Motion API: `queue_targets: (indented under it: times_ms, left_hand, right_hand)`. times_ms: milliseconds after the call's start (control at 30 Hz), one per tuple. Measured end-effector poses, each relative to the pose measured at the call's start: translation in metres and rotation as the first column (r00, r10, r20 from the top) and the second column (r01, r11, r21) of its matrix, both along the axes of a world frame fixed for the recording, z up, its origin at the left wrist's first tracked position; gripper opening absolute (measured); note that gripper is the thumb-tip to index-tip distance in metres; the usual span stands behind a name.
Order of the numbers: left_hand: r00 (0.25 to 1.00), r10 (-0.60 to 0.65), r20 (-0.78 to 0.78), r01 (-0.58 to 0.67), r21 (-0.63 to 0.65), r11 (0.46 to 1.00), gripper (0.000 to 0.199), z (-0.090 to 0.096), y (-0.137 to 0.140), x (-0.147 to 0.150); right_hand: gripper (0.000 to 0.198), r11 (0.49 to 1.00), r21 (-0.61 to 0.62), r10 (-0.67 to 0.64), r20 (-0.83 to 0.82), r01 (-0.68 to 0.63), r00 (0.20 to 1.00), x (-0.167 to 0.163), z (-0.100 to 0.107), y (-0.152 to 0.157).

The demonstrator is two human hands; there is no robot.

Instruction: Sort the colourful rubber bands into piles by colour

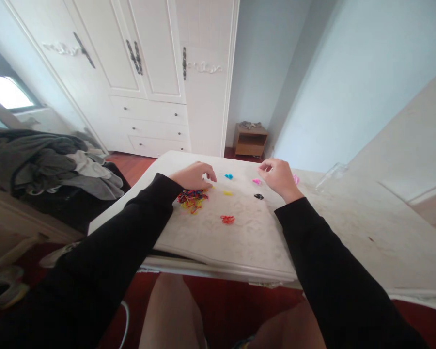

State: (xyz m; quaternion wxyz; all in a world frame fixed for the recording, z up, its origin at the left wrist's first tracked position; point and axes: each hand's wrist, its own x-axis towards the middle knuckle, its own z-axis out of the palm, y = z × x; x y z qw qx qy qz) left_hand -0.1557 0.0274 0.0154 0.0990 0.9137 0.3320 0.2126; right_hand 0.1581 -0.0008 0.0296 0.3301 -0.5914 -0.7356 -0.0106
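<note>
A mixed pile of small coloured rubber bands lies on the white table. My left hand is over the pile's far edge, thumb and fingers curved with a gap between them; a bit of yellow shows by the thumb tip. To the right, my right hand hovers beside a small pink cluster, thumb and fingertips pinched together. Whatever may be in that pinch is too small to make out. Between and below the hands are a blue cluster, a yellow one, a black one and a red one.
More pink shows behind my right hand. A clear plastic container lies farther right on the table. A white wardrobe and a small wooden cabinet stand beyond. Clothes are heaped at left.
</note>
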Motion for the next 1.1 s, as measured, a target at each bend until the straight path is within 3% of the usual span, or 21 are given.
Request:
queue_targets:
  times_ms: [233, 500, 633, 733, 800, 933, 1100]
  left_hand:
    - [0.993, -0.016, -0.117, 0.009, -0.062, 0.998, 0.018, -0.007, 0.007, -0.001]
    - [0.988, 0.018, -0.151, -0.028, -0.061, 0.998, 0.020, -0.008, 0.005, 0.000]
    - [0.988, 0.049, -0.149, -0.057, -0.050, 0.997, 0.023, -0.008, 0.005, 0.001]
    - [0.994, 0.054, -0.098, -0.058, -0.036, 0.998, 0.024, -0.006, 0.005, 0.002]
    - [0.999, 0.024, -0.047, -0.026, -0.043, 0.999, 0.021, -0.004, 0.004, 0.002]
    - [0.996, -0.064, 0.067, 0.067, -0.042, 0.997, 0.017, 0.000, 0.000, 0.006]
    - [0.985, -0.107, 0.132, 0.113, -0.033, 0.993, 0.013, 0.003, -0.006, 0.012]
  right_hand:
    - [0.014, 0.968, -0.195, -0.114, 0.225, 0.159, 0.968, 0.014, -0.004, 0.000]
    - [0.015, 0.945, -0.262, -0.113, 0.301, 0.196, 0.947, 0.015, -0.007, 0.000]
    - [0.015, 0.956, -0.215, -0.130, 0.302, 0.200, 0.944, 0.013, -0.005, -0.002]
    - [0.013, 0.983, -0.149, -0.068, 0.246, 0.107, 0.967, 0.007, -0.004, -0.003]
    - [0.012, 0.993, -0.111, 0.062, 0.185, -0.042, 0.981, -0.003, -0.006, -0.004]
    - [0.014, 0.932, -0.052, 0.361, 0.086, -0.358, 0.928, -0.031, -0.014, -0.009]
    - [0.014, 0.874, -0.039, 0.485, 0.045, -0.484, 0.873, -0.059, -0.025, -0.015]
